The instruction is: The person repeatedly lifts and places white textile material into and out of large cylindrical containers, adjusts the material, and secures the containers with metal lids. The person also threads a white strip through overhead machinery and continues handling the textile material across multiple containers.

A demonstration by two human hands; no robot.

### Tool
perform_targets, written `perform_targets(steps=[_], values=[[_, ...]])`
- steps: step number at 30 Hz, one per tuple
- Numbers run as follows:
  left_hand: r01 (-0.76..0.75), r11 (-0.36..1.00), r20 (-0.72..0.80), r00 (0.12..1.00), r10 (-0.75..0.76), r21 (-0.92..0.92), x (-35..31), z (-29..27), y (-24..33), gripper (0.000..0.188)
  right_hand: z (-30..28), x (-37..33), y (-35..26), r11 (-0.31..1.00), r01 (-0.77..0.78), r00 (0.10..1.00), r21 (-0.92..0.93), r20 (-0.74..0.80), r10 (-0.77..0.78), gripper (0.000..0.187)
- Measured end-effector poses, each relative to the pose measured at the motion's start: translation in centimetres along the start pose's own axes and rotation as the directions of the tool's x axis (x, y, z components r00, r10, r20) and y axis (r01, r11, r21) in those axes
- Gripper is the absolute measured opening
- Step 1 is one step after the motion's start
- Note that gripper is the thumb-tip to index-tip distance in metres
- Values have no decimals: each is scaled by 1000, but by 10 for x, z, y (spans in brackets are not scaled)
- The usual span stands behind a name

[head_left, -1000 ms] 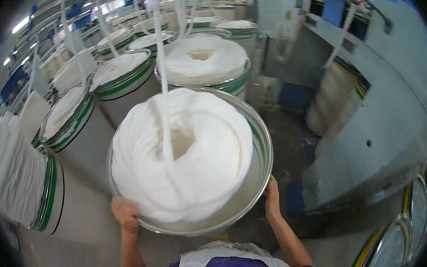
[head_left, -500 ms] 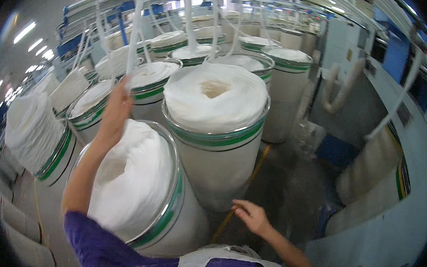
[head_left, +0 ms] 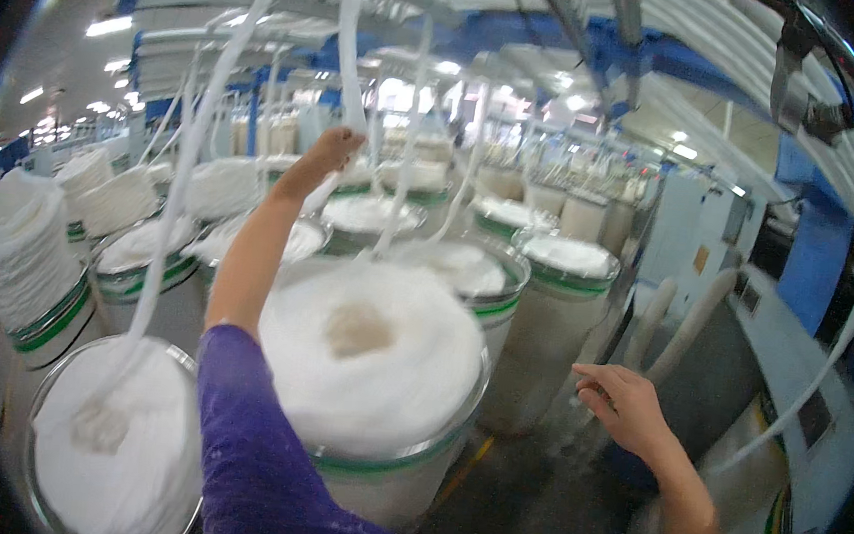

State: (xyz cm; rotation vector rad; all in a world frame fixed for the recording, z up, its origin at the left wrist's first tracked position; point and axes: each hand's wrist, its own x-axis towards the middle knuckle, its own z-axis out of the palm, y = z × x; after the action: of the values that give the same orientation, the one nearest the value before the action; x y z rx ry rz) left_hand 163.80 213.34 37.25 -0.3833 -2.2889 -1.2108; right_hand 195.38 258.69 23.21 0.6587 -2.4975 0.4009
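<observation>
My left hand is raised over the cans, its fingers closed around a thick white cotton sliver that hangs from the overhead frame. Below that arm stands a tall can with a green band and a metal rim, heaped with coiled white sliver around a central hole. My right hand hovers to the right of this can, holding nothing, its fingers loosely bent and apart. At the lower left, a second can's coil has a strand running up from it.
Several more sliver cans crowd the left and back, including one with a tall leaning stack. Overhead run pale rails and a blue beam. A grey machine with hoses lines the right side.
The view has tilted up and shifted forward. My left hand has risen and reached farther over the large can with the sliver. My right hand has moved up and to the right.
</observation>
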Motion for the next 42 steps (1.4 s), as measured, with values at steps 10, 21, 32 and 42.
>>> perform_targets(steps=[10,21,32,42], values=[[-641,476,-220,706,673,-602,94,7,247,26,-201,226,47,938,217,882,-271,-357,-307,28],[-718,124,-436,540,720,-685,143,-3,362,21,-363,414,-26,888,439,664,137,-716,-218,19],[-847,-55,-810,484,331,-528,103,35,331,20,-367,394,5,768,114,302,-631,-714,-631,20],[-787,254,-424,539,728,-563,-10,188,327,46,-211,213,49,524,130,722,-842,-282,-632,25]])
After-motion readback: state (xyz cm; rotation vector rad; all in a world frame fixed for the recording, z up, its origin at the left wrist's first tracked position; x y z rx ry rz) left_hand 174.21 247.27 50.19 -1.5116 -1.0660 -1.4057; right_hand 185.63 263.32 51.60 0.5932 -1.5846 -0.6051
